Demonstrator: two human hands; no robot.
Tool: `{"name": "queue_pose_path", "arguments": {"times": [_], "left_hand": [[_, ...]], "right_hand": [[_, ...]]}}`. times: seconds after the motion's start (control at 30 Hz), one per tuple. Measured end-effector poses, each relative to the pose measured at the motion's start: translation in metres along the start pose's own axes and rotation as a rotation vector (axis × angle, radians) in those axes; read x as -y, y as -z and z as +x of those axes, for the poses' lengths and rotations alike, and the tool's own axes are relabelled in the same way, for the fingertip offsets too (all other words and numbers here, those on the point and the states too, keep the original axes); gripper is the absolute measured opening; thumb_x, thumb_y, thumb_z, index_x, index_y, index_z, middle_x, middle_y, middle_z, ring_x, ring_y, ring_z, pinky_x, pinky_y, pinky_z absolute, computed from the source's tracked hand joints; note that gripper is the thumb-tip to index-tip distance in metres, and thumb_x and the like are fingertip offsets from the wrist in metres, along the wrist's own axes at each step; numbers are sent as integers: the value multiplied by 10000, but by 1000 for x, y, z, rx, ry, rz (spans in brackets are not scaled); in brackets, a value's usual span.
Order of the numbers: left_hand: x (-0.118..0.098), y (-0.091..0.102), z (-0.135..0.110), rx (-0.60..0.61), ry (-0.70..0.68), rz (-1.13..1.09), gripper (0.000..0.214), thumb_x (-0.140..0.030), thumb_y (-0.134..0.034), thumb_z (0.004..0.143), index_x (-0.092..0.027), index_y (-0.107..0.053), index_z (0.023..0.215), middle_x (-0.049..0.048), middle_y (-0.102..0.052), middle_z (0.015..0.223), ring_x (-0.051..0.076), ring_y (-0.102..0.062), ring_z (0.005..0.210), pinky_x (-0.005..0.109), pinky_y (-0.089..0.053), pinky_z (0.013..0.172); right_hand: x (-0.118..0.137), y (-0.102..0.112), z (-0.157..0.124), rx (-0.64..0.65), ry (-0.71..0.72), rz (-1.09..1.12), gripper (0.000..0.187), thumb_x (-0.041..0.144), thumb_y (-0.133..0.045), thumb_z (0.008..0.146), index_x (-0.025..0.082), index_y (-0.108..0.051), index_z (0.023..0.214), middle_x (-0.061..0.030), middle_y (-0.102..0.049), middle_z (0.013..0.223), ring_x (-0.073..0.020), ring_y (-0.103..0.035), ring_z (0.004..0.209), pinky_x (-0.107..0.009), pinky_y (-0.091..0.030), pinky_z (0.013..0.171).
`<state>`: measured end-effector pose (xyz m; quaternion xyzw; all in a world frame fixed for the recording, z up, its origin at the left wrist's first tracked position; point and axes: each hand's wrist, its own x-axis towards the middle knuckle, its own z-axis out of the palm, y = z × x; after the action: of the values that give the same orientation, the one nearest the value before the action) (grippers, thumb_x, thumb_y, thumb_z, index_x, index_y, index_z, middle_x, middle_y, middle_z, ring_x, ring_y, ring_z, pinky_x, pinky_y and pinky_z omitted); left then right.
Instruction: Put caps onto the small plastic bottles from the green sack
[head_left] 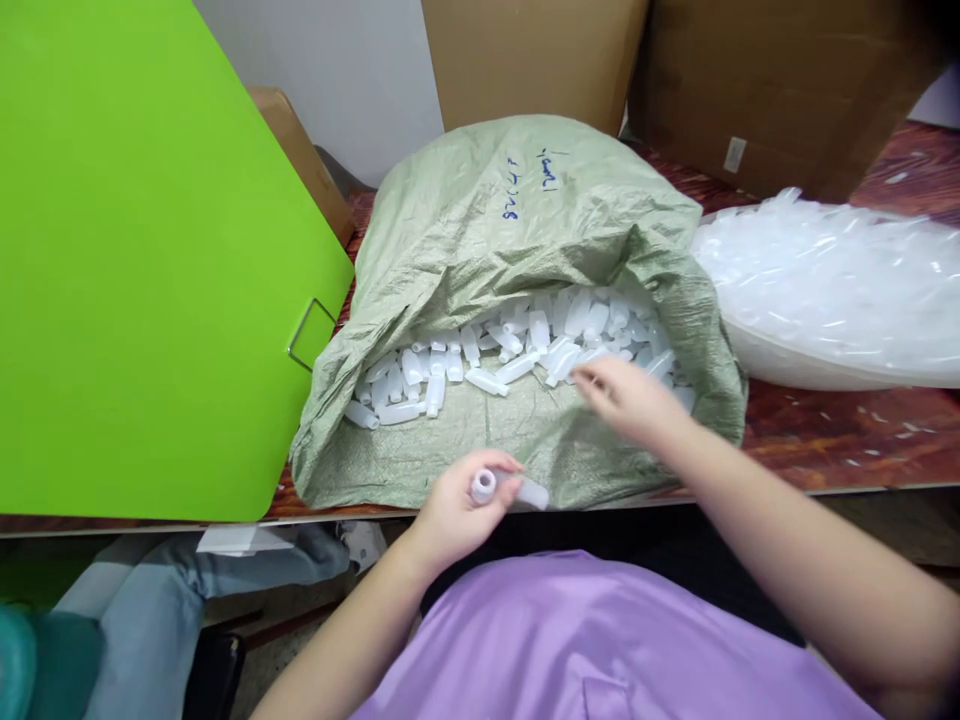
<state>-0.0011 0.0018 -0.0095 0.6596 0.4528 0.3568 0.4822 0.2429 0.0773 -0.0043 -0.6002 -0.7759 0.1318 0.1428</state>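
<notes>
My left hand (459,512) is closed around a small translucent white plastic bottle (534,492) near the table's front edge. The open neck of a bottle shows between the fingers; whether it belongs to the same bottle, I cannot tell. Farther in and to the right, my right hand (626,398) is at the mouth of a pale green woven sack (480,225). Its fingers are curled together and a little blurred, and anything between them is hidden. Many loose bottles (517,367) of the same kind lie inside the sack, just beyond my right fingertips.
On the right sits a clear plastic bag (840,290) packed with whitish pieces. Cardboard boxes (750,90) stand behind the sack. A bright green panel (150,260) with a wire handle (300,335) rises at left. Below it, a person's leg in jeans (161,610) shows.
</notes>
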Motion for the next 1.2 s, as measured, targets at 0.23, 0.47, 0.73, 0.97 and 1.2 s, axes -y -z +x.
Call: {"name": "queue_pose_path", "arguments": {"times": [0.23, 0.47, 0.73, 0.97, 1.2], "left_hand": [[-3, -22, -4, 572, -270, 400, 259, -158, -534, 795, -254, -623, 1018, 66, -599, 1191, 210, -577, 1042, 321, -413, 869], [-5, -22, -6, 519, -228, 437, 290, -234, -534, 815, -250, -601, 1097, 70, -584, 1214, 223, -564, 1058, 319, -411, 874], [-13, -12, -7, 171, 123, 232, 250, -373, -604, 752, -222, -537, 939, -7, -569, 763, 123, -496, 621, 218, -382, 569], [-12, -11, 4, 115, 172, 129, 194, -287, -565, 762, -217, -508, 933, -16, -514, 757, 118, -451, 613, 228, -372, 584], [-16, -19, 16, 160, 111, 60, 250, -380, -556, 790, -201, -581, 962, 15, -571, 797, 145, -506, 689, 235, -407, 627]], "right_hand": [[-50, 11, 54, 63, -174, -378, 281, 205, -493, 792, 125, -639, 1019, -180, -582, 1024, -276, -541, 937, -397, -412, 791], [-40, 4, 56, 100, -201, -453, 305, 168, -429, 795, 84, -640, 999, -220, -579, 1025, -284, -552, 939, -380, -411, 747], [-41, 7, 44, 18, -223, -442, 328, 225, -350, 877, 32, -532, 1071, -216, -570, 969, -275, -591, 851, -353, -420, 700], [-45, 7, 40, -57, -214, -391, 300, 236, -441, 843, 63, -535, 1068, -209, -507, 1109, -244, -593, 839, -342, -428, 719], [25, 16, -4, -58, 24, 433, 331, 387, -489, 836, 229, -565, 1117, -38, -622, 845, -154, -582, 681, -282, -475, 618]]}}
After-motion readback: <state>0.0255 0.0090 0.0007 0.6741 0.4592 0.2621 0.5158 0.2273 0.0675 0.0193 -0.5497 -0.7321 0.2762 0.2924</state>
